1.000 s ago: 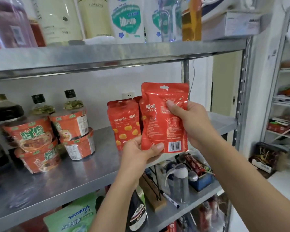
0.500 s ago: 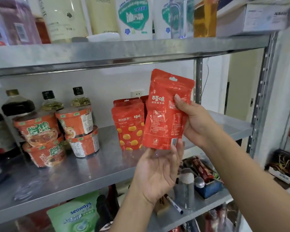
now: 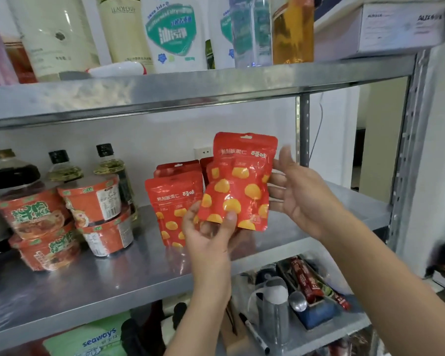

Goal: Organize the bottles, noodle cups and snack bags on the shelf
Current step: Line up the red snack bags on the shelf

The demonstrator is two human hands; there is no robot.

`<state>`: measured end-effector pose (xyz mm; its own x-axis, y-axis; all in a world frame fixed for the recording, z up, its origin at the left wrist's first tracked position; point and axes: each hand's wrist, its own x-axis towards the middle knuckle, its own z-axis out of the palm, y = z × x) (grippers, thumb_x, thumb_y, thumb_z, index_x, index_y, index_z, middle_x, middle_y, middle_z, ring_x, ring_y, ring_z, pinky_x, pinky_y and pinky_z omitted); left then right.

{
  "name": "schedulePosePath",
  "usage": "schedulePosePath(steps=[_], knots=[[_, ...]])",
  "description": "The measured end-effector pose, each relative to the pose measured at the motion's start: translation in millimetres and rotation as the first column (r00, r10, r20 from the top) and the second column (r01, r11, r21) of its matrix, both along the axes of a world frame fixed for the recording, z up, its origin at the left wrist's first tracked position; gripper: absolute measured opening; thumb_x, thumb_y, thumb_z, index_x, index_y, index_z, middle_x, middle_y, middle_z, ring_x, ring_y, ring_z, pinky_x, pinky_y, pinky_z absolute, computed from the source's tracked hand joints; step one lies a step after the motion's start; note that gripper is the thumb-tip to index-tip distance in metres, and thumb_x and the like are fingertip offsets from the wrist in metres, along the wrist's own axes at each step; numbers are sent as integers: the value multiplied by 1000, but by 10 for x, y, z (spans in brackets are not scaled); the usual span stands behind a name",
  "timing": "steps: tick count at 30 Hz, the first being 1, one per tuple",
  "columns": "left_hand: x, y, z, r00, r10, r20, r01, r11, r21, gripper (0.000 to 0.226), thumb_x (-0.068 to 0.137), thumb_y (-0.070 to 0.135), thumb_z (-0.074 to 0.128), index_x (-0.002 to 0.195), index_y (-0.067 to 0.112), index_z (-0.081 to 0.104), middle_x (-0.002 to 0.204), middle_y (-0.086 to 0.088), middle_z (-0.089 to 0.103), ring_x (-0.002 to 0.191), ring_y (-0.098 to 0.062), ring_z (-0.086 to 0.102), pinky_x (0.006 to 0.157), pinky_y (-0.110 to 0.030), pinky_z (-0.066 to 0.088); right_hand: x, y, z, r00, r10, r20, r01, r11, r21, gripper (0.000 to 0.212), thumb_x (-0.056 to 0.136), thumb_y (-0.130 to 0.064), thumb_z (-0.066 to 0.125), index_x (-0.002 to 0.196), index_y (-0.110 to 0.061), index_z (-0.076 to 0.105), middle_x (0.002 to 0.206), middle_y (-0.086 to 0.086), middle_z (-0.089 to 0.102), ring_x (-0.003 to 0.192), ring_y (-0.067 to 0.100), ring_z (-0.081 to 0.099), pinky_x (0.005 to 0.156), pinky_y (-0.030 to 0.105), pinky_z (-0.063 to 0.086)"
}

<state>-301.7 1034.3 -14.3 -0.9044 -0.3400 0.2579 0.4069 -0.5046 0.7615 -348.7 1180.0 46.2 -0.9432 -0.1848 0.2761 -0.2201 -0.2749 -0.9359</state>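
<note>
A red snack bag (image 3: 239,183) with yellow spots is held upright above the steel middle shelf (image 3: 144,276), its front toward me. My left hand (image 3: 211,240) pinches its bottom edge, thumb on the front. My right hand (image 3: 301,194) is beside the bag's right edge with fingers spread and straight, barely touching it. More red snack bags (image 3: 172,209) stand on the shelf just left of and behind it. Several orange noodle cups (image 3: 93,201) are stacked at the left, with dark and clear bottles (image 3: 62,168) behind them.
The upper shelf (image 3: 190,86) holds tall bottles (image 3: 170,32) and a white box (image 3: 401,24). A steel post (image 3: 303,129) rises behind my right hand. The lower shelf carries a metal cup (image 3: 275,312), a blue tray (image 3: 316,312) and a green bag (image 3: 95,340).
The bag was turned round from its printed back to its spotted front. My right hand let go and opened beside it, while my left hand took hold of the bottom edge.
</note>
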Motion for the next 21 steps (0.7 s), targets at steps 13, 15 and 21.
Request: schedulePosePath(steps=[13,15,21], knots=[[-381,227,-266,989,150,-17,-117,696,-709,30,75,29,86,96,38,67,93,20,75,86,-5,72,82,-42,60,-261,541,-365,969,5,-246,57,967,248,46,79,-20,76,123,-19,62,96,0,78,85,13,75,68,22,57],[-443,223,-372,979,203,-27,-161,677,-718,31,77,20,85,94,38,66,90,22,74,81,-5,71,79,-38,60,-269,549,-517,974,53,-218,21,945,325,45,73,-20,78,116,-17,64,93,-5,78,82,10,75,66,21,57],[-724,86,-261,933,359,-14,-240,594,-768,38,81,23,82,111,33,59,98,18,70,90,-3,68,83,-32,57,-724,259,-632,973,37,-227,37,950,311,32,79,-2,79,104,-18,66,81,-8,77,72,7,73,60,23,58]])
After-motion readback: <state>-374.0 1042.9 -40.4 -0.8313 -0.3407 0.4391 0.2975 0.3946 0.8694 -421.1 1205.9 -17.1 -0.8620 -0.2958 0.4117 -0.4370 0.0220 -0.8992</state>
